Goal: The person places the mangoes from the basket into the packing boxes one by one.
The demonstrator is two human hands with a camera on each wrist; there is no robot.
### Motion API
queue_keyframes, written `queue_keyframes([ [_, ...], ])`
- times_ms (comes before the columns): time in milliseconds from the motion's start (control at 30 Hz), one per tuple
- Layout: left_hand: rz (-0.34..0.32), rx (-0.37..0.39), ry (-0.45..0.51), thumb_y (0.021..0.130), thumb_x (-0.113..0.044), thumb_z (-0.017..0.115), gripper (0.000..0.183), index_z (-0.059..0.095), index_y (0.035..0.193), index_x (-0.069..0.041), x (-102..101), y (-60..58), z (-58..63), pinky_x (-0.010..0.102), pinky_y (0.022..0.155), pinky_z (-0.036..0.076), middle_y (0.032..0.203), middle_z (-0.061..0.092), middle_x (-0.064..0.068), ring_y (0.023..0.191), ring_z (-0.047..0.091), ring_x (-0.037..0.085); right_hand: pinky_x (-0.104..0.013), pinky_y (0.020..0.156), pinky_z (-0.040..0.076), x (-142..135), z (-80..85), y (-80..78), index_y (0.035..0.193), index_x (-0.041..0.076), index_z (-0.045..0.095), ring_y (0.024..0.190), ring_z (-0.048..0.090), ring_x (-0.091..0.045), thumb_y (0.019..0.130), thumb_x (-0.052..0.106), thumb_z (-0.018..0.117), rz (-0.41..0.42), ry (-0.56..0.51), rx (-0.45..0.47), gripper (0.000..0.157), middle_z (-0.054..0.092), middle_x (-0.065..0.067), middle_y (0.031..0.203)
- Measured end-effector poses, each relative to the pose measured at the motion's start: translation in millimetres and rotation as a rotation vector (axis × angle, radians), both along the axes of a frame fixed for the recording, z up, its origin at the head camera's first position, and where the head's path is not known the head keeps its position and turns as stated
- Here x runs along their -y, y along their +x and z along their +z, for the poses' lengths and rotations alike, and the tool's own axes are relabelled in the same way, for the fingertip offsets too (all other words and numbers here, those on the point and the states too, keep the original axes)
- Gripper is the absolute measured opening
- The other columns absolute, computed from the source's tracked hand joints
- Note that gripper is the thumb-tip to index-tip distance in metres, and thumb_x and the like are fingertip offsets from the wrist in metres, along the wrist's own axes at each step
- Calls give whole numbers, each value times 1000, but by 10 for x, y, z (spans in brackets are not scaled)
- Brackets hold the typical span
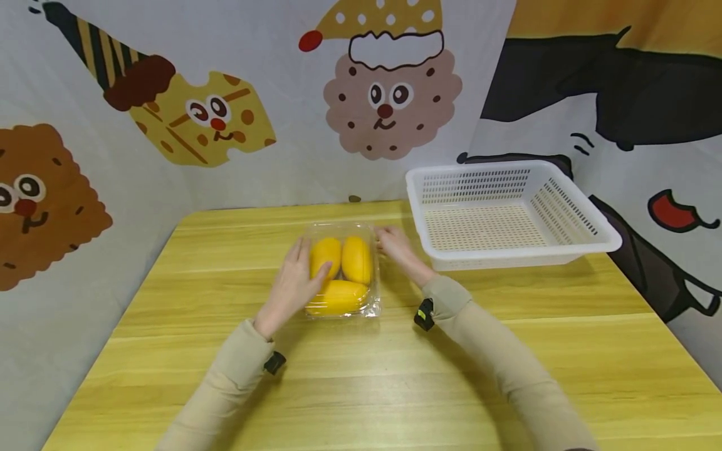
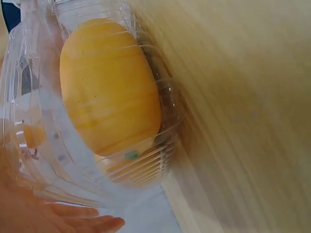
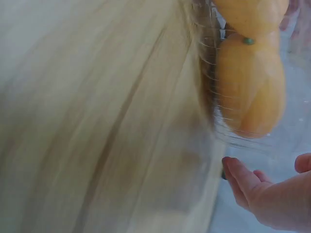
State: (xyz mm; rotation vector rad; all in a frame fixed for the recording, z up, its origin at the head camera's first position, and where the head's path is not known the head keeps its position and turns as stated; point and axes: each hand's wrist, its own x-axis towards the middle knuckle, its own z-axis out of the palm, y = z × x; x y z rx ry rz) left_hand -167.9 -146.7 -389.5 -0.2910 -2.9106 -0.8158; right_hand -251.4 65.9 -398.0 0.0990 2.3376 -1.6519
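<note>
A clear plastic clamshell box lies on the table, its lid down over three yellow mangoes. Two mangoes stand side by side at the far end, the left mango and the right mango; the third mango lies crosswise at the near end. My left hand rests along the box's left side, fingers straight and thumb over the lid. At the far right corner is my right hand. In the right wrist view its fingers are slightly bent, thumb apart, with nothing between them.
A white perforated plastic basket stands at the back right of the wooden table, right of the box. Behind the table hangs a cloth printed with cartoon figures.
</note>
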Motion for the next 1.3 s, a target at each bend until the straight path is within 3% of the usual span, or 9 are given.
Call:
queue_keyframes([
  [133, 12, 68, 8, 97, -45, 44, 77, 18, 148, 7, -5, -3, 4, 48, 118, 24, 155, 18, 28, 142, 25, 42, -38, 99, 50, 70, -71, -107, 129, -4, 50, 107, 58, -28, 100, 31, 42, -45, -84, 29, 47, 57, -20, 126],
  [333, 24, 92, 6, 97, -45, 44, 77, 18, 148, 8, -26, -16, -1, 50, 117, 24, 154, 18, 29, 142, 24, 43, -30, 85, 53, 91, -171, -240, 113, -3, 61, 85, 56, -16, 99, 25, 45, -66, -136, 53, 36, 63, -14, 106],
  [500, 34, 90, 8, 97, -45, 45, 77, 19, 147, 8, -47, -18, -7, 51, 116, 26, 154, 19, 30, 141, 26, 44, -31, 92, 51, 75, -183, -275, 116, -3, 63, 97, 59, -20, 98, 19, 44, -36, -151, 68, 34, 64, -17, 118],
  [600, 37, 88, 8, 97, -45, 44, 77, 20, 147, 7, -47, -18, -14, 51, 116, 26, 154, 20, 30, 141, 26, 44, -28, 85, 52, 80, -164, -277, 114, -3, 65, 93, 59, -19, 97, 16, 46, -33, -124, 58, 32, 67, -14, 107],
  [700, 40, 88, 13, 97, -45, 44, 77, 20, 147, 7, -49, -16, -20, 52, 116, 26, 154, 20, 29, 141, 26, 43, -20, 69, 47, 95, -152, -281, 108, -3, 68, 76, 55, -13, 94, 14, 49, -62, -88, 36, 29, 67, -10, 93],
  [867, 44, 99, 17, 97, -46, 44, 77, 19, 148, 6, -56, -15, -23, 52, 116, 26, 154, 19, 28, 141, 25, 43, -21, 66, 45, 116, -140, -284, 104, 0, 69, 76, 53, -13, 91, 12, 53, -114, -69, 48, 24, 69, -15, 104],
  [1100, 39, 116, 20, 97, -46, 44, 77, 19, 148, 6, -72, -16, -18, 52, 117, 24, 155, 17, 28, 142, 24, 43, -21, 58, 43, 135, -161, -302, 97, 1, 69, 70, 51, -14, 81, 7, 59, -200, -65, 55, 20, 67, -10, 91],
  [1300, 44, 122, 20, 97, -45, 44, 77, 18, 148, 7, -65, -20, -19, 51, 118, 23, 155, 17, 28, 142, 23, 43, -20, 63, 44, 112, -171, -297, 106, 3, 70, 75, 54, -13, 91, 16, 56, -166, -107, 75, 24, 68, -15, 111],
])
